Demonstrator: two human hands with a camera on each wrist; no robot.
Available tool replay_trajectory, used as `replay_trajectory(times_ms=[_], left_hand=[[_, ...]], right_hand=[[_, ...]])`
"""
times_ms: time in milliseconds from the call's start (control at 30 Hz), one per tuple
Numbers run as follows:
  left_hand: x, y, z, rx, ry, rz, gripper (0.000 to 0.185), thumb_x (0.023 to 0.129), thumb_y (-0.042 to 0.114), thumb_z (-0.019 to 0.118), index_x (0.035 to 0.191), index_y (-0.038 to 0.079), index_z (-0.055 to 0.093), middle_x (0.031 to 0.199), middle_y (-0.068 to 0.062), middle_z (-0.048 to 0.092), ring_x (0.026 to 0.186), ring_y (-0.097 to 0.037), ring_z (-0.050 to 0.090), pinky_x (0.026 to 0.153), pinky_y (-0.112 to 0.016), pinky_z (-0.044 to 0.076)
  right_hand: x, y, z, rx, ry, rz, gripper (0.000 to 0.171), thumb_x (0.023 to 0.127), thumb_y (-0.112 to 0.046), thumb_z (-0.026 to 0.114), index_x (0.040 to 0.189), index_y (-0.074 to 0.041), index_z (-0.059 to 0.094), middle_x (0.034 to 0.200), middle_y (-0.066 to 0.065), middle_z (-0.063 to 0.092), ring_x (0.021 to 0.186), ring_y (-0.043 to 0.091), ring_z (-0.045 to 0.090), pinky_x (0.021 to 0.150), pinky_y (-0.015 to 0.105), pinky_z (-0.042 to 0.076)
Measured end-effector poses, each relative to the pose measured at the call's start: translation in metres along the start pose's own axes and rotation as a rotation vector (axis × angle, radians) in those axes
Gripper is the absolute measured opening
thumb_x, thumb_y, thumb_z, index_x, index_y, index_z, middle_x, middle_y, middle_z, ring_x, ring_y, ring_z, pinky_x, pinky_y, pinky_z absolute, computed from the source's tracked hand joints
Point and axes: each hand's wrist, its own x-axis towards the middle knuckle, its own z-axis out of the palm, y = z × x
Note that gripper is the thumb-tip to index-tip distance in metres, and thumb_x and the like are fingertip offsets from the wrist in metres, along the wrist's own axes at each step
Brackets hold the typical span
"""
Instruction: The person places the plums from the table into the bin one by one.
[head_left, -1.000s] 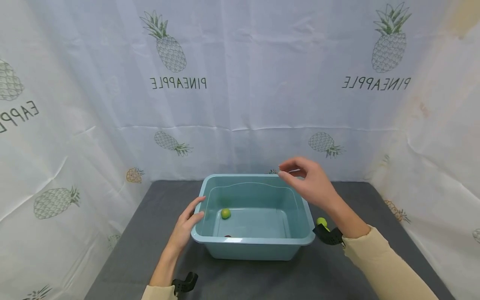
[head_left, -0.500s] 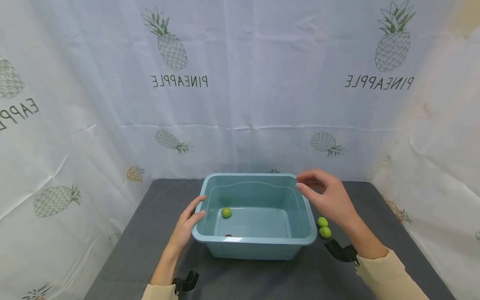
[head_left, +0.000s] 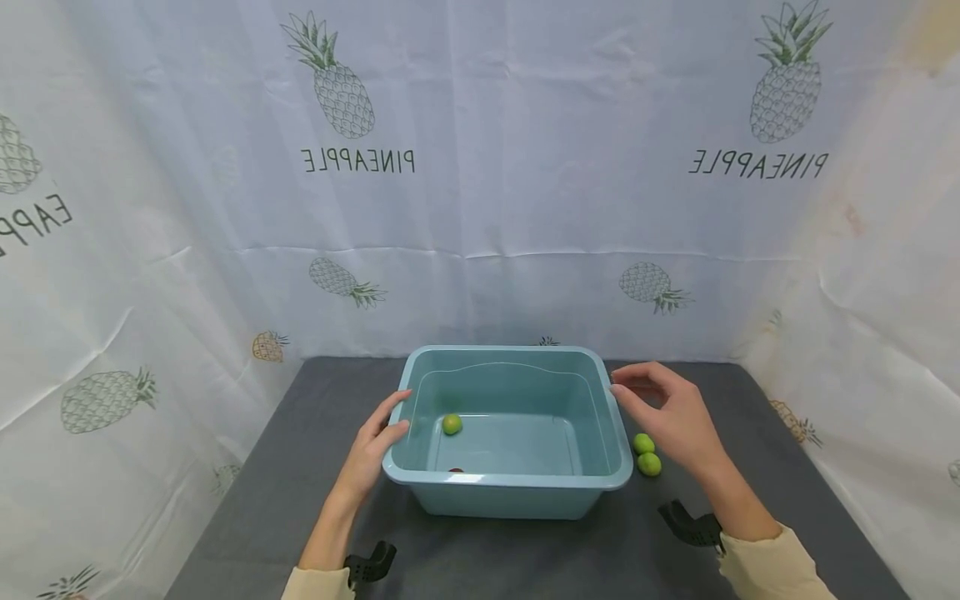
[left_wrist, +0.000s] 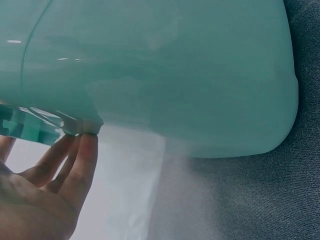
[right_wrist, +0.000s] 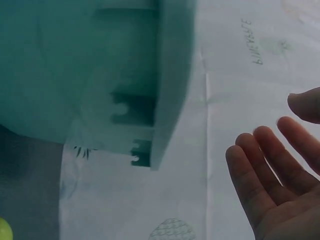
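A teal plastic tub [head_left: 510,482] stands mid-table. Inside it lie one green lime [head_left: 452,424] and a small dark red thing [head_left: 456,471], mostly hidden by the front wall. My left hand [head_left: 390,421] holds the tub's left rim, thumb on top; in the left wrist view its fingertips [left_wrist: 87,142] touch the rim's underside [left_wrist: 45,125]. My right hand [head_left: 626,385] hovers just off the tub's right rim, fingers relaxed and holding nothing. In the right wrist view its palm [right_wrist: 280,170] is bare. Two limes [head_left: 643,443] [head_left: 649,464] lie on the table below that hand.
The table has a dark grey cloth [head_left: 285,467]. White pineapple-print curtains [head_left: 480,208] close in the back and both sides. Black wrist mounts [head_left: 371,567] [head_left: 690,525] sit on both forearms. A lime's edge [right_wrist: 4,231] shows in the right wrist view.
My right hand came down and to the right, from above the tub's back right corner to beside its right rim, uncovering the two limes. The left hand and tub stayed put.
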Motion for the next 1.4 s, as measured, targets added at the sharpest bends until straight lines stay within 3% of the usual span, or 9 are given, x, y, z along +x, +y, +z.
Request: replay_trajectory(times_ms=[400, 633, 867, 1400], left_hand=[[0.000, 0.001, 0.001, 0.008, 0.000, -0.010, 0.048, 0.106, 0.022, 0.051, 0.153, 0.017, 0.044, 0.166, -0.016, 0.023, 0.151, -0.039, 0.022, 0.110, -0.065, 0.027], [0.001, 0.002, 0.000, 0.006, 0.002, -0.008, 0.048, 0.106, 0.022, 0.051, 0.153, 0.016, 0.044, 0.166, -0.016, 0.023, 0.151, -0.040, 0.022, 0.110, -0.065, 0.027], [0.001, 0.000, 0.001, 0.005, -0.004, -0.007, 0.048, 0.106, 0.022, 0.051, 0.153, 0.016, 0.044, 0.166, -0.016, 0.023, 0.151, -0.040, 0.021, 0.111, -0.066, 0.026], [0.000, 0.002, 0.002, 0.005, -0.007, -0.005, 0.048, 0.107, 0.021, 0.049, 0.154, 0.015, 0.043, 0.166, -0.016, 0.023, 0.151, -0.038, 0.022, 0.110, -0.064, 0.027]], right_hand=[[-0.022, 0.037, 0.001, -0.033, 0.079, 0.115, 0.023, 0.096, -0.015, 0.072, 0.117, -0.005, 0.070, 0.111, 0.010, 0.071, 0.096, -0.010, 0.058, 0.084, 0.009, 0.044], [-0.035, 0.065, 0.007, -0.069, 0.105, 0.139, 0.021, 0.096, -0.014, 0.073, 0.114, -0.004, 0.071, 0.108, 0.010, 0.071, 0.094, -0.007, 0.058, 0.084, 0.012, 0.046], [-0.047, 0.088, 0.010, -0.094, 0.091, 0.193, 0.020, 0.096, -0.016, 0.073, 0.112, -0.004, 0.072, 0.107, 0.010, 0.072, 0.093, -0.007, 0.058, 0.082, 0.009, 0.043], [-0.065, 0.131, 0.012, -0.157, -0.036, 0.340, 0.029, 0.097, -0.023, 0.072, 0.117, -0.002, 0.070, 0.112, 0.012, 0.071, 0.101, 0.027, 0.067, 0.080, 0.022, 0.052]])
